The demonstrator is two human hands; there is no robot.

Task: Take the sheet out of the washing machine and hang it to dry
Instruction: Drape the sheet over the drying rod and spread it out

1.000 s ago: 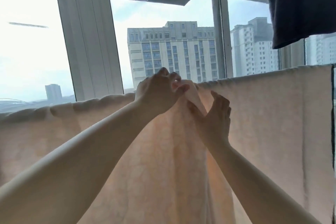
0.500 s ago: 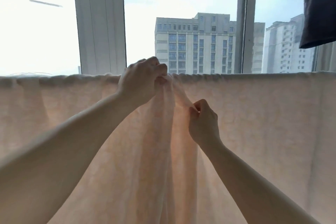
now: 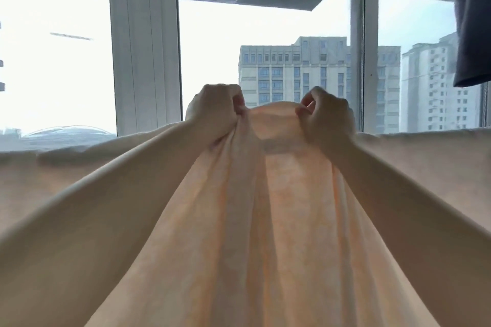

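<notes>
A pale peach sheet [image 3: 265, 220] hangs across the whole view, draped over a line or rail that I cannot see. My left hand [image 3: 215, 111] and my right hand [image 3: 328, 117] each grip a bunch of its top edge at the middle. Between my fists the cloth is lifted into a small arch above the rest of the draped edge. Long folds run down from both fists towards me. Both forearms reach up from the lower corners of the view.
Large windows with white frames [image 3: 144, 48] stand just behind the sheet, with tall buildings [image 3: 292, 79] outside. A dark garment [image 3: 473, 21] hangs at the top right, above the sheet's right end.
My right hand has risen from below the top edge to the same height as the left and moved away from it. The gathered cloth between the hands is now spread and lifted.
</notes>
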